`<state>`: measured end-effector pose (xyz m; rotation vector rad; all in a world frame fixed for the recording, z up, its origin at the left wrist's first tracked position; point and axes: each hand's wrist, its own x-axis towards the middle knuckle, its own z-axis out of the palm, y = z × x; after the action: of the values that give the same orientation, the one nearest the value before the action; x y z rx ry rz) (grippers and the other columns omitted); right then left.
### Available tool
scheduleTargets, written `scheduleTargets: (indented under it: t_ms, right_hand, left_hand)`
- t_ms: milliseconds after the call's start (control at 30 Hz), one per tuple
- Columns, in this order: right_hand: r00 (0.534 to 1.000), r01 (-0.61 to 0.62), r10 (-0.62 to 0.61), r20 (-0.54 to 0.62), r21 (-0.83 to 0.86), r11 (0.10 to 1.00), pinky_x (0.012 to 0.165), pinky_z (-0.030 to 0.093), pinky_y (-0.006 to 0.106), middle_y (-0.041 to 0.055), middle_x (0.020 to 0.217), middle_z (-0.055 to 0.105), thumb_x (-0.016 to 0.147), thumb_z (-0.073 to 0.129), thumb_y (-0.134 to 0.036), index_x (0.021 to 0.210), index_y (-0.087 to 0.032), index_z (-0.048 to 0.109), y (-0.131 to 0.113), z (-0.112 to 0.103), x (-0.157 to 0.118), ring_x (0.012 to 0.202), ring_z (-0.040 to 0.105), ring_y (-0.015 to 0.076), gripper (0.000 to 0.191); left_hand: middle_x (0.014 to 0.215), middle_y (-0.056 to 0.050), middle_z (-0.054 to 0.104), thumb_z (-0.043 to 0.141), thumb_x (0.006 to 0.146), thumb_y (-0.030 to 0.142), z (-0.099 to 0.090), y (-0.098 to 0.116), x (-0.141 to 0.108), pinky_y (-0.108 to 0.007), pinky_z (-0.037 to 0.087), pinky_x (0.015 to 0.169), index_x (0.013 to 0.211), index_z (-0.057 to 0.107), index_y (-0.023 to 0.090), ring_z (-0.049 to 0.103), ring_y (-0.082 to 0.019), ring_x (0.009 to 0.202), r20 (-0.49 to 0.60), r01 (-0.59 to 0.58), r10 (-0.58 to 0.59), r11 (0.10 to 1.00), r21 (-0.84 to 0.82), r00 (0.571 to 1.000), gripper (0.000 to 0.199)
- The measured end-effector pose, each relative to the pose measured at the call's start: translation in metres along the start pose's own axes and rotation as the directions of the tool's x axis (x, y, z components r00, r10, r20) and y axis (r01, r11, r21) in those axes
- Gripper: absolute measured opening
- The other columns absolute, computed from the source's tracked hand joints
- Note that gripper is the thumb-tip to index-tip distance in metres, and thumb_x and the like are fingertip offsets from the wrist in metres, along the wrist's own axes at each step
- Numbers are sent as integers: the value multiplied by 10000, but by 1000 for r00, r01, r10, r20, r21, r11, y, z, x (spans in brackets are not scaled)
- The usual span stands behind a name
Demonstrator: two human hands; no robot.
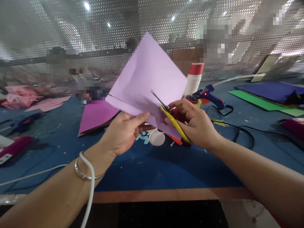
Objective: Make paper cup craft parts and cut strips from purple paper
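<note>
My left hand (129, 131) pinches the lower edge of a lilac sheet of paper (152, 66), thumb on top and fingers beneath. The sheet is raised above the table, tilted with one corner up, and a partly separated strip shows along its lower left edge. In my right hand (193, 122) is a pair of scissors (174, 123) with yellow handles. Their slim blades point up and left, lying in front of the sheet. Below the paper are a white round disc (157, 138), light blue paper scraps (143, 138) and an orange-red object (174, 138), partly hidden.
Behind the paper stands a stack of paper cups (193, 80) beside a blue glue gun (209, 96) with a lit red light. Purple paper (96, 117) lies left, pink cut paper (21, 96) farther left. Blue and green sheets (266, 95) are at right. Black cable (239, 128) crosses the table.
</note>
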<state>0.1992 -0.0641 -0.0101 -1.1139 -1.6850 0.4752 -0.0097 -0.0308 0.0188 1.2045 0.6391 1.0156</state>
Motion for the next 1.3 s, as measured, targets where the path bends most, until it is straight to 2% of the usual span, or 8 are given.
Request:
scheduleTargets:
  t_ms: [133,267,433,600,700,867,967,1300]
  right_hand:
    - [998,-19,17,57,20,1000,565,429,273,-22,789,627,844,760,-373,1095,-221,619,-3,-2,0,619,517,104,326]
    - [975,-96,72,212,108,989,547,441,276,-12,780,649,860,742,-405,1086,-224,600,-3,-6,1,634,558,119,322]
    - [922,-241,155,354,213,947,571,494,292,-1,797,671,828,769,-410,1028,-219,598,-2,-10,3,660,603,138,325]
    - [887,-241,148,437,165,957,599,525,300,14,843,699,872,715,-421,1012,-231,619,-2,-12,4,718,651,158,255]
    - [872,-244,158,464,131,961,632,538,313,25,876,715,863,723,-425,1009,-235,627,0,-12,3,775,672,178,259]
    - [847,-314,205,490,151,937,694,535,310,25,931,714,860,729,-411,1029,-232,619,1,-11,3,834,667,175,270]
    - [820,-365,240,520,151,919,724,515,285,10,935,698,854,746,-395,1045,-231,607,-1,-11,4,841,650,153,288]
    - [774,-460,310,553,154,874,662,473,280,6,882,663,834,762,-480,1035,-232,582,-4,-11,3,758,586,140,367]
  left_hand:
    - [966,-83,772,812,797,237,-3,2,2,-264,609,569,915,775,152,707,-185,760,-127,41,-35,998,49,991,150]
    - [862,-69,748,827,765,215,-4,4,5,-253,620,619,794,772,120,680,-156,722,-222,-32,39,999,38,974,113]
    - [853,-37,753,869,735,289,-6,5,10,-215,594,586,797,773,166,678,-131,694,-298,-185,195,981,64,934,168]
    - [762,-4,711,896,699,284,-8,4,14,-240,600,650,682,715,178,662,-118,679,-371,-243,247,968,58,895,211]
    - [694,3,678,864,738,294,-10,2,14,-264,595,649,645,698,185,645,-120,641,-385,-230,241,970,74,891,220]
    - [739,-9,730,850,748,374,-12,-1,13,-217,512,528,720,763,210,647,-125,652,-428,-239,296,954,182,854,188]
    - [734,-11,727,844,754,368,-11,-3,14,-231,539,559,709,764,206,654,-131,651,-413,-256,306,951,174,857,186]
    - [781,-13,730,843,758,321,-9,-2,13,-235,576,636,707,757,196,666,-135,729,-407,-317,333,942,107,851,161]
